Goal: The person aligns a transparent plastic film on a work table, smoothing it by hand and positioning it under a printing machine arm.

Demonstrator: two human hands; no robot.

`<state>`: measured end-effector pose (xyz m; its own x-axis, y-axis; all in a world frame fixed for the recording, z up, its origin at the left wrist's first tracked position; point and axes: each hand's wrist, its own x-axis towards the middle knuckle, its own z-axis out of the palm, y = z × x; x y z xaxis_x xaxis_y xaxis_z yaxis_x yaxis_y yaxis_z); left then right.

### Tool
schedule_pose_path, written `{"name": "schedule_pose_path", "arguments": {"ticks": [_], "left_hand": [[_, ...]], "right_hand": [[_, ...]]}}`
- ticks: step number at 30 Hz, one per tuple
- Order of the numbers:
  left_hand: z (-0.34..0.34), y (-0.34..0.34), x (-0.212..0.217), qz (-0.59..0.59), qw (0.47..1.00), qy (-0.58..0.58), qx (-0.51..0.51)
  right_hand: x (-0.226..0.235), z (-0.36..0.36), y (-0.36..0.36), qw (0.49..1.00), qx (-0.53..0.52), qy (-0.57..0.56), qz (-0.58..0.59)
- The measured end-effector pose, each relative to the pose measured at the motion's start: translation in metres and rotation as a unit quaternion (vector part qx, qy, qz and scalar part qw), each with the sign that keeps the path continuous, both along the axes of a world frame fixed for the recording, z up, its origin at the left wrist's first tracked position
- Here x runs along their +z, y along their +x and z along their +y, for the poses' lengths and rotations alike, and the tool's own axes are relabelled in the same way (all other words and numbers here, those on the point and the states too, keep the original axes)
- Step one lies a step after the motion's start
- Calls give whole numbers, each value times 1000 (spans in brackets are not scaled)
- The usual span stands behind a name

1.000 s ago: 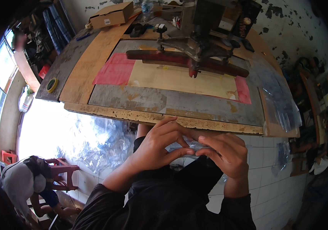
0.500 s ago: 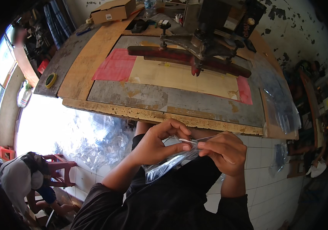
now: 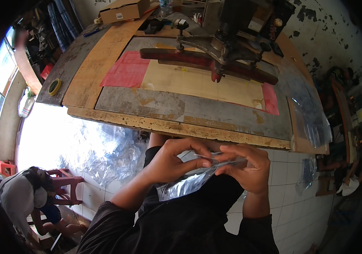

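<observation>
I see my left hand (image 3: pixel 170 163) and right hand (image 3: pixel 248 169) both pinching a clear plastic bag (image 3: pixel 185 186); the worn wooden desk (image 3: pixel 176 127) lies at 12 o'clock, white tiled floor (image 3: pixel 299 203) below.

Two hands, the left hand (image 3: pixel 170 163) and the right hand (image 3: pixel 248 169), share one clear plastic bag (image 3: pixel 185 186). One table (image 3: pixel 104 116) carries one press (image 3: pixel 214 59), one cardboard box (image 3: pixel 126 10) and one yellow tape roll (image 3: pixel 54 86). Two red sheets (image 3: pixel 126 72) lie on it. One red stool (image 3: pixel 64 180) stands below, beside one other person (image 3: pixel 20 199).
</observation>
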<state>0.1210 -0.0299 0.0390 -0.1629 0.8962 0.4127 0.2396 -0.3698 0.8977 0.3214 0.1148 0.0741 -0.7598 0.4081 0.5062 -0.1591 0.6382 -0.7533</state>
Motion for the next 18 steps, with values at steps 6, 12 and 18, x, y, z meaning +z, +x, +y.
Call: {"name": "schedule_pose_path", "arguments": {"ticks": [6,12,18], "left_hand": [[-1,7,12,20,1000,-17,16],[1,8,16,35,999,-14,15],[2,7,18,62,998,-19,13]], "right_hand": [[-4,10,4,998,64,14,4],[4,11,3,994,88,41,-45],[-4,15,0,995,46,87,-13]]}}
